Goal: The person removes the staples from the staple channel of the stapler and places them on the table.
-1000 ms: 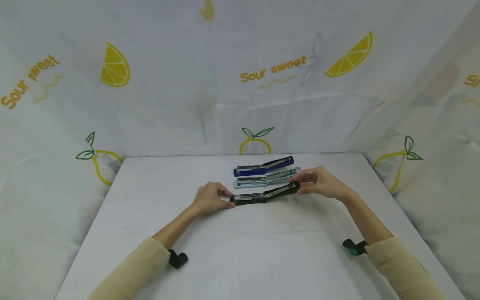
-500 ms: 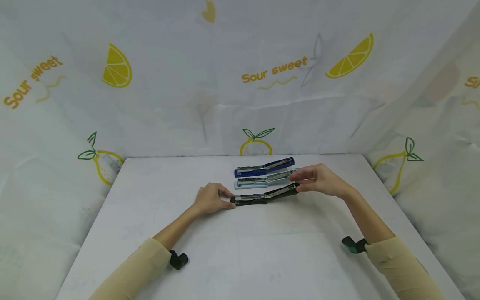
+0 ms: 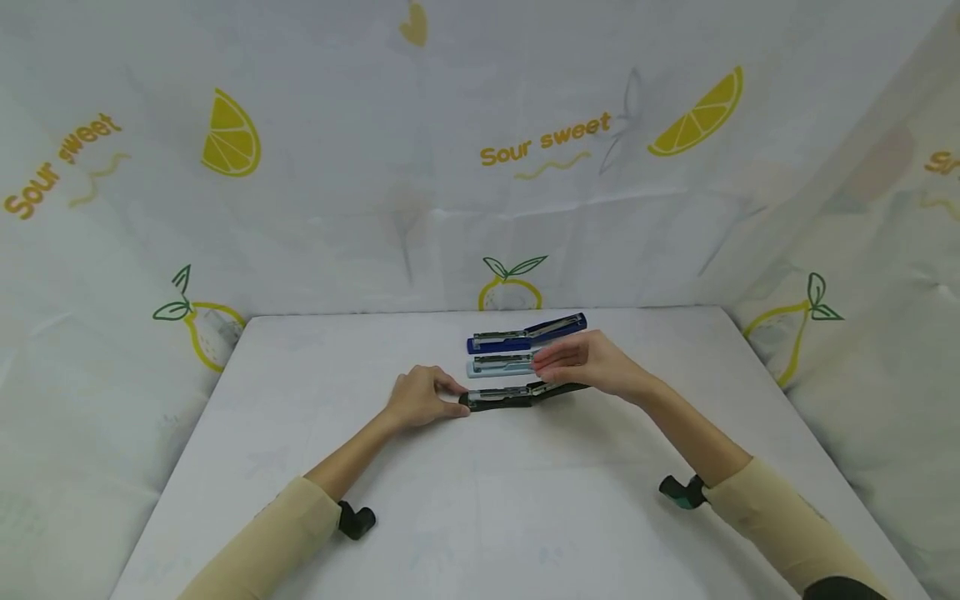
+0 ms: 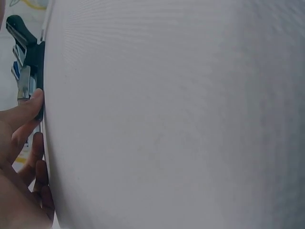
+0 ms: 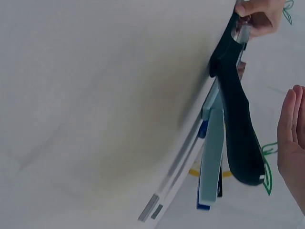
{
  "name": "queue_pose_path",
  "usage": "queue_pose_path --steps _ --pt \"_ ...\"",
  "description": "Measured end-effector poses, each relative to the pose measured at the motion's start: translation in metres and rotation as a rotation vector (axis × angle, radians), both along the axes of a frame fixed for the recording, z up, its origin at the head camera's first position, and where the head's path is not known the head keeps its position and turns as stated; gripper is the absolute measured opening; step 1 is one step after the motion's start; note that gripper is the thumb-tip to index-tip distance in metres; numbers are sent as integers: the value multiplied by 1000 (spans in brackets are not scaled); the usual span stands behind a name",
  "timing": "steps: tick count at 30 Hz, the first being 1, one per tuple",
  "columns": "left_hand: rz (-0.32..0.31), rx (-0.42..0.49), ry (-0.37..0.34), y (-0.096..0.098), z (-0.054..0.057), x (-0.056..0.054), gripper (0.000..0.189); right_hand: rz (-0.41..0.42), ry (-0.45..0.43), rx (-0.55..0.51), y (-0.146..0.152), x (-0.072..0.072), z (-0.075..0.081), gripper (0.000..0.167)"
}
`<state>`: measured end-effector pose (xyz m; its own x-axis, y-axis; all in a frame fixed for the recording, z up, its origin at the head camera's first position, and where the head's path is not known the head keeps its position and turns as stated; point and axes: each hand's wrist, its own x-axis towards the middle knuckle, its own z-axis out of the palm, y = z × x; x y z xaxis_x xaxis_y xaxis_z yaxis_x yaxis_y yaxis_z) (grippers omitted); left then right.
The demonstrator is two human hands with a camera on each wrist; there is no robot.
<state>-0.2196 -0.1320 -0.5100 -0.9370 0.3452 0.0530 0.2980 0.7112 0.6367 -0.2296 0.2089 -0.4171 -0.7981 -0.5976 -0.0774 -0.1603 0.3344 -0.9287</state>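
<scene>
Three opened staplers lie one behind another on the table. Frontmost is a black stapler (image 3: 497, 402), then a light blue stapler (image 3: 501, 365), and a dark blue stapler (image 3: 498, 342) at the back. My left hand (image 3: 417, 397) pinches the left end of the black stapler between thumb and fingers. Over the right halves of the black and light blue staplers hovers my right hand (image 3: 597, 364), covering parts of both. The right wrist view shows straight fingers (image 5: 287, 114) of that hand beside the black stapler's raised arm.
A white table (image 3: 480, 517) carries the staplers near its far edge. Behind it hangs a white curtain (image 3: 337, 167) printed with lemons and lettering. Dark wrist devices (image 3: 356, 521) stick out at both sleeves.
My right hand has moved left, from the raised right end of the black stapler to over its middle. The left hand stays where it was; the staplers keep their places.
</scene>
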Motion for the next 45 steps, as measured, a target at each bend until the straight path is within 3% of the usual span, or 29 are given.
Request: queue_pose_path --steps 10,18,24,31,45 --pt "24 -21 0 1 0 -1 30 60 -103 -1 -45 -2 -22 42" --pt "31 -22 0 3 1 -2 30 36 -223 42 -68 -1 -41 36" --pt "32 -14 -5 3 1 -3 30 -37 -293 57 -78 0 -45 31" --pt "27 -8 -21 1 0 -5 30 -60 -356 62 -84 2 -45 32" --pt "2 -12 -35 0 -1 -8 31 -90 -564 -97 -86 0 -48 34"
